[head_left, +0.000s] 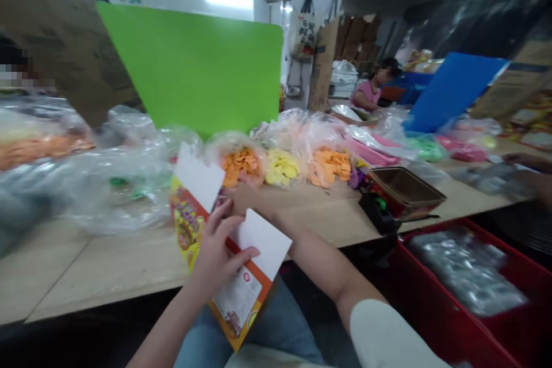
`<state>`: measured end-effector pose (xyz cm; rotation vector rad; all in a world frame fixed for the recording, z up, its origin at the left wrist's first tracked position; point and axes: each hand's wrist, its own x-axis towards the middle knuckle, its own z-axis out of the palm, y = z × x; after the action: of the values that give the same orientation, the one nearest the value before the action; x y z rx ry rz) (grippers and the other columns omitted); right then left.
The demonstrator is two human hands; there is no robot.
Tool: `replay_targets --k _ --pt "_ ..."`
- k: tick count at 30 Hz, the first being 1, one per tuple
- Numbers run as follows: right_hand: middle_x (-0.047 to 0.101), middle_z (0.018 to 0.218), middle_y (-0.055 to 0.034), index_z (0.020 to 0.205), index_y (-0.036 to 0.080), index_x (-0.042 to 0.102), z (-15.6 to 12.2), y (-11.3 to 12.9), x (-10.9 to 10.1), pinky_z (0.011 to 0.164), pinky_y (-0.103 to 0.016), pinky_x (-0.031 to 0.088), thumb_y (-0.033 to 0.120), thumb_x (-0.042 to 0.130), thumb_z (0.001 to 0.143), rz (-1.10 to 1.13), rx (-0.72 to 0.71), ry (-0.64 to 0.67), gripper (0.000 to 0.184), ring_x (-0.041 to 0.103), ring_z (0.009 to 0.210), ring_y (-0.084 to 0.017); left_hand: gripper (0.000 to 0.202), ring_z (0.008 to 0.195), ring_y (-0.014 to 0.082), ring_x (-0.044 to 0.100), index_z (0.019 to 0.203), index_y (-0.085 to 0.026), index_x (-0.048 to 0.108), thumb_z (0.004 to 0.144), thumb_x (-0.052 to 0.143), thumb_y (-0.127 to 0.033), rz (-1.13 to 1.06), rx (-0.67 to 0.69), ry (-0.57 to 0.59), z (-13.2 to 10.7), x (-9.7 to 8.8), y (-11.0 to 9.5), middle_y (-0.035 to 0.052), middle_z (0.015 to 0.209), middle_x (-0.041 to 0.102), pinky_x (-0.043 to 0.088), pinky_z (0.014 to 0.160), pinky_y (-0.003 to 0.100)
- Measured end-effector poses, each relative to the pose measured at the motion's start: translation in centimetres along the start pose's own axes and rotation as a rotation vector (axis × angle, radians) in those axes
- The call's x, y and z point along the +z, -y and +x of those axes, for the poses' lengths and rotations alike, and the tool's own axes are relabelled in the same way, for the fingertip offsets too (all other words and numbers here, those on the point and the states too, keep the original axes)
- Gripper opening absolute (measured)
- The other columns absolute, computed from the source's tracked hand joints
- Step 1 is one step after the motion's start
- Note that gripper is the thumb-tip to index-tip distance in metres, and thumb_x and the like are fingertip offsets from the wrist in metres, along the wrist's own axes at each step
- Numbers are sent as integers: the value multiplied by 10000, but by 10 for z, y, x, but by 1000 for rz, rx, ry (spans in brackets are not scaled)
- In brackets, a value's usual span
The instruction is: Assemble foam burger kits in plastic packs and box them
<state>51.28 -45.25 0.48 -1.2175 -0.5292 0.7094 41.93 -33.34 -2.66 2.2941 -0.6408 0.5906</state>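
My left hand [218,253] grips a printed orange and yellow cardboard box [239,302] with its white flaps [265,241] open, held tilted over my lap at the table's front edge. The fingers wrap its open end, thumb on the near flap. My right hand [245,198] reaches behind the box, mostly hidden by it; its fingers do not show. Just beyond lie clear bags of orange chips [241,165], yellow chips [282,167] and more orange chips [330,164].
A wooden table [86,264] bears many clear plastic bags [121,184], a brown tray [405,187] and a black device [379,213]. Green [194,63] and blue [448,92] boards stand behind. Red crates [466,282] sit at the right. Another person [371,89] sits far back.
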Motion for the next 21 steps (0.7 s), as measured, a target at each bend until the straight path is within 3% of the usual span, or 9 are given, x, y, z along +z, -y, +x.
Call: replay_targets --k 2,4,8,11,15,18,21 --pt "641 976 -32 1141 138 533 -1 6 -5 848 -319 425 537 228 885 -39 52 -93 564 584 911 -158 441 1261 300 335 1024 -203 486 682 672 -411 -32 -50 64 -11 3 17 151 1364 334 333 992 481" --pt "633 1066 -62 1131 144 566 -4 10 -10 883 -329 410 519 389 847 -198 145 -182 502 571 987 -182 423 1253 309 345 989 -199 481 680 674 -413 -50 -87 86 -20 8 27 166 1355 355 325 983 504" --pt "611 1140 -44 1051 202 641 -8 13 -14 895 -314 411 335 569 771 -553 335 -243 319 536 1054 -184 451 1217 308 397 969 -212 465 657 683 -454 -80 -70 111 -31 6 36 155 1270 470 233 1010 557" --pt "652 1022 -47 1005 199 667 -7 26 -17 755 -274 466 259 548 757 -646 425 -264 282 579 923 -174 408 1099 268 512 970 -215 453 699 649 -448 -55 -26 90 -41 -15 45 112 1087 594 180 1037 546" --pt "654 940 -58 1009 184 658 -3 57 -27 590 -240 465 205 510 738 -826 444 -472 310 587 757 -155 195 916 198 603 971 -231 485 800 569 -270 89 -11 3 -58 -48 59 40 939 654 166 1042 512" --pt "642 992 -93 1056 152 634 1 73 -36 597 -272 479 203 460 763 -943 475 -594 345 598 785 -184 272 905 195 615 1068 -261 504 813 528 -169 189 -78 -32 -70 -58 53 35 990 663 111 1034 547" --pt "619 1106 -75 1086 173 628 3 82 -40 796 -330 471 222 455 797 -1094 368 -447 341 578 958 -209 343 1030 225 571 1126 -319 525 813 527 -179 69 -91 -9 -74 -65 35 45 1148 608 161 1031 549"
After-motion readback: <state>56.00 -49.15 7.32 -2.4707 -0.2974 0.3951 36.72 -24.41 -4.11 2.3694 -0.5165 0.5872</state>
